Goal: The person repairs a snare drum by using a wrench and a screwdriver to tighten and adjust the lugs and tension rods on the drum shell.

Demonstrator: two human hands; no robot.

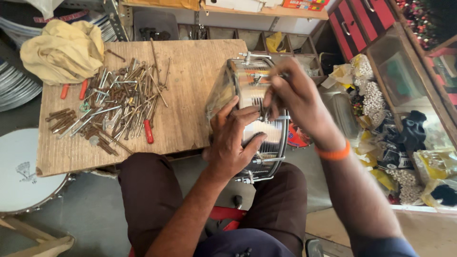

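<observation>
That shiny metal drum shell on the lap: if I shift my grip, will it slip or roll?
The drum shell looks polished, so probably slick under the left hand. Its round body, standing on edge, seems apt to roll off. The tension rods should offer firmer holds.

Wooden board table (200,71) with hardware on it

The bare plywood top carried a heap of rusty rods, bolts and metal tools (114,107) across its left half, with several red-handled pieces (148,131) among them and two more at the far left edge. A crumpled yellow cloth (62,50) lay on the far left corner. The shiny metal drum shell (247,90) leaned at the right edge.
</observation>
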